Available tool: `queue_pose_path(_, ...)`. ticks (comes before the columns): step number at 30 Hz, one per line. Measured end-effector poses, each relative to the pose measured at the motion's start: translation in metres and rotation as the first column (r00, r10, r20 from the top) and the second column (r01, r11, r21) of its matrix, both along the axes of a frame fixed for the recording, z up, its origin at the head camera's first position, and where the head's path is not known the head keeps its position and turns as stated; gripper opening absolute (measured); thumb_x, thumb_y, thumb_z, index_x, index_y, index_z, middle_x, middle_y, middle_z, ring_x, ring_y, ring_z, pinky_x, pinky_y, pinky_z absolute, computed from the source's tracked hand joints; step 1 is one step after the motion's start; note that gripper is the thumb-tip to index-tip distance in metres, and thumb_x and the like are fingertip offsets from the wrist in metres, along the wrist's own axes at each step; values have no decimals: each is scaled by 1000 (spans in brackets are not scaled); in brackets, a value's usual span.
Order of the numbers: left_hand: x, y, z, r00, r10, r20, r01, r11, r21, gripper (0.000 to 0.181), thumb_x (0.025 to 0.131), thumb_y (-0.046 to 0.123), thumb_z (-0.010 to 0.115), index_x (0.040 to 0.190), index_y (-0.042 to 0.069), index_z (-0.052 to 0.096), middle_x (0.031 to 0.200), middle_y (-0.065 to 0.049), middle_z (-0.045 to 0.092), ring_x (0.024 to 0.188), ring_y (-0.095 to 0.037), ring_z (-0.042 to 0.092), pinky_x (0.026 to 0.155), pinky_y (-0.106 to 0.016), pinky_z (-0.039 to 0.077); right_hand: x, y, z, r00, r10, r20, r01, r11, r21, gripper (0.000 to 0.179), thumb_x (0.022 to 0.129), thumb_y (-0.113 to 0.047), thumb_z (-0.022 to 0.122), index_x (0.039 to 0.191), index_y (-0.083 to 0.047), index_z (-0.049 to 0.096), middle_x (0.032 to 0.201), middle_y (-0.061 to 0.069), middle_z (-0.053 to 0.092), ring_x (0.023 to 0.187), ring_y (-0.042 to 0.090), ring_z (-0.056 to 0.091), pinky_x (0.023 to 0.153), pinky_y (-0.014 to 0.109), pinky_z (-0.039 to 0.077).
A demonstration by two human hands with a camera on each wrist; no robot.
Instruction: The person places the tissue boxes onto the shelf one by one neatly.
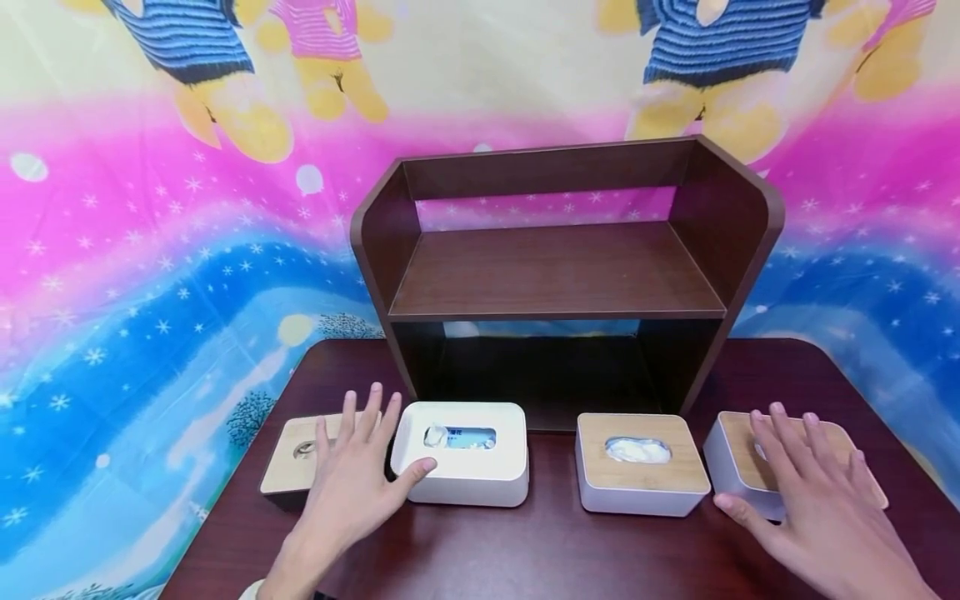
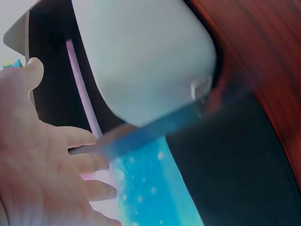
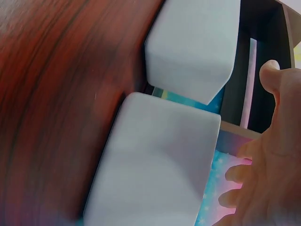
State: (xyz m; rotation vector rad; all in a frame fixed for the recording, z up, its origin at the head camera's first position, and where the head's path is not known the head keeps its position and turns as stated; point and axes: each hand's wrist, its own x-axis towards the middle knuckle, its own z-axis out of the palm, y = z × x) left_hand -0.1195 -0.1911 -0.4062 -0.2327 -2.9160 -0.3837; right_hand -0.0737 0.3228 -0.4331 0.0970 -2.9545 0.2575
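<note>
1. Box one point(image 1: 287, 471), box two point(image 1: 468, 475), box three point(image 1: 641, 477) and box four point(image 1: 737, 454) stand in a row on the table point(image 1: 555, 554), before the rack point(image 1: 558, 271).
2. Left hand point(image 1: 356, 483) by box one, right hand point(image 1: 821, 504) by box four: fingers spread.
3. No box is gripped; work seems unstarted or finished, cannot tell which.

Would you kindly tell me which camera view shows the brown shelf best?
The head view: it shows the shelf nearly whole, both tiers included. The left wrist view catches only part, behind a white box; the right wrist view, a part at upper right.
</note>
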Motion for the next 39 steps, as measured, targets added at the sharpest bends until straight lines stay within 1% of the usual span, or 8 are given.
queue_pose_path(8,0,38,-4,995,-103,-11,103,994,36,103,90,78,66,170,21,35,180,-9,21,167,-44,13,129,-77,12,-4,-12,1,998,29,61,-27,999,-43,118,97,-72,62,173,-7,1,178,27,-8,162,51,-21,114,69,-33)
queue_pose_path(13,2,63,-4,986,-166,-10,167,985,41,103,91,80,63,170,21,34,180,-8,23,168,-38,14,132,-69,18,-6,-20,1,994,50,101,-41,995,-87,117,97,-73,62,173,-10,-2,179,27,-7,162,52,-20,114,76,-27)
queue_pose_path(18,4,83,-2,974,-225,9,224,972,70,102,93,80,61,171,22,30,182,-4,17,169,-34,11,134,-64,19,-6,-28,1,991,70,115,-53,988,-142,121,95,-73,65,173,-9,-2,180,25,-6,163,52,-17,119,76,-21)
queue_pose_path(26,8,111,-1,953,-302,15,298,947,120,104,95,85,48,173,20,24,182,-4,15,169,-30,11,134,-56,25,-5,-41,1,987,86,138,-59,980,-190,121,95,-76,63,173,-8,0,180,26,-1,165,47,-13,126,58,-28)
queue_pose_path(30,9,125,-1,942,-336,10,332,935,122,104,96,85,45,173,19,21,182,-4,14,169,-29,10,135,-52,25,-3,-47,0,989,105,106,-79,972,-222,118,95,-72,66,174,-11,2,180,25,3,167,45,-9,129,54,-25)
queue_pose_path(33,11,135,-1,933,-361,6,357,926,123,103,98,83,46,174,19,19,182,-3,14,169,-29,11,135,-52,25,-1,-52,-2,990,121,72,-100,963,-249,116,95,-68,69,175,-15,3,180,24,6,168,43,-6,132,53,-21)
queue_pose_path(36,13,145,-3,924,-382,1,379,916,135,100,99,79,50,174,20,20,182,-3,15,169,-30,15,134,-51,28,0,-56,-3,989,125,76,-100,956,-275,115,95,-68,70,175,-18,4,180,24,7,168,45,-5,132,60,-17)
queue_pose_path(39,15,153,-7,918,-396,20,388,908,160,98,100,77,52,174,20,21,181,-3,17,168,-31,19,132,-50,33,0,-61,-3,988,112,105,-78,955,-286,117,93,-72,69,175,-18,4,181,22,8,167,48,-2,128,77,5)
